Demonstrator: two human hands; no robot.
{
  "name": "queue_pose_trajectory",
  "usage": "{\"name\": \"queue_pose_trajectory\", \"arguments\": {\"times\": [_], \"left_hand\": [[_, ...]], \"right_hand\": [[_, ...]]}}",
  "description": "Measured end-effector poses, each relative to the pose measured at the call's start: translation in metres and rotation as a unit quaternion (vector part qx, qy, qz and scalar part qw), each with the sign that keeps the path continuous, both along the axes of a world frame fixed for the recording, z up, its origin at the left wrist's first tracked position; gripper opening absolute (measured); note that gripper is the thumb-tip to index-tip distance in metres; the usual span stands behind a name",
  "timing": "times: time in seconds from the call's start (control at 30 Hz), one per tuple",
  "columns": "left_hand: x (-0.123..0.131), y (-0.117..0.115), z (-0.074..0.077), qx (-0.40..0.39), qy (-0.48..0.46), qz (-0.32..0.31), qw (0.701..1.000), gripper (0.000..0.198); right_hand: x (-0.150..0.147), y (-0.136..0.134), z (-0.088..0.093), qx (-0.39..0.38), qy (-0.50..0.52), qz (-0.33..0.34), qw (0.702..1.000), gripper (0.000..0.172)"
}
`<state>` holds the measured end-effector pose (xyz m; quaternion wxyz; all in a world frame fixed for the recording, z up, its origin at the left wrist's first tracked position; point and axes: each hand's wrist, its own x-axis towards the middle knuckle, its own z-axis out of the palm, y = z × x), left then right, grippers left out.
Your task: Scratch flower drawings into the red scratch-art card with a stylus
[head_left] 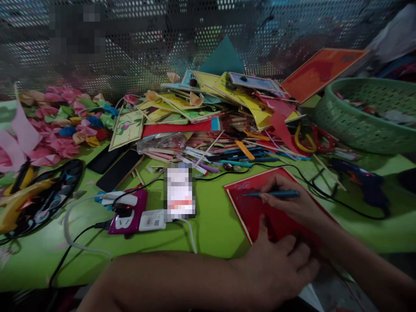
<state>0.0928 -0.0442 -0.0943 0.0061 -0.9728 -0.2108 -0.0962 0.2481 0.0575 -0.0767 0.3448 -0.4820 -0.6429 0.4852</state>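
Observation:
A red card [253, 216] edged with thin wooden strips lies tilted on the green table. Line marks [243, 190] show near its upper left corner. My right hand [289, 203] grips a blue-grey pen [281, 194], its tip close to those marks. Across the lower part of the card, my left hand [282, 260] rests with the thumb pointing up and the fingers spread. Nothing shows in the left hand. My hands and forearms hide the card's lower right side.
A glue gun [362, 180] with a black cord lies right of the card, below a green basket [364, 125]. Left stand a phone with a lit screen [180, 190] and a purple power strip [125, 221]. Pens, sticks, cards and folded paper [65, 112] pile up behind.

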Motion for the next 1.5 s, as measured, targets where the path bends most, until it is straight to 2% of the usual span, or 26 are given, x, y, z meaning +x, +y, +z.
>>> {"name": "queue_pose_trajectory", "arguments": {"times": [0.73, 1.3, 1.5], "left_hand": [[0.0010, -0.0007, -0.0032, 0.000, -0.042, 0.012, 0.999, 0.049], [0.0002, -0.0013, -0.0071, -0.005, -0.010, -0.002, 1.000, 0.047], [-0.0006, -0.0018, -0.0063, 0.011, -0.028, 0.005, 1.000, 0.047]], "right_hand": [[-0.0013, -0.0004, 0.0015, 0.003, -0.017, 0.016, 1.000, 0.029], [0.0008, -0.0009, 0.0010, 0.006, -0.017, 0.019, 1.000, 0.027], [0.0032, -0.0017, 0.0022, -0.015, -0.011, 0.021, 1.000, 0.029]]}}
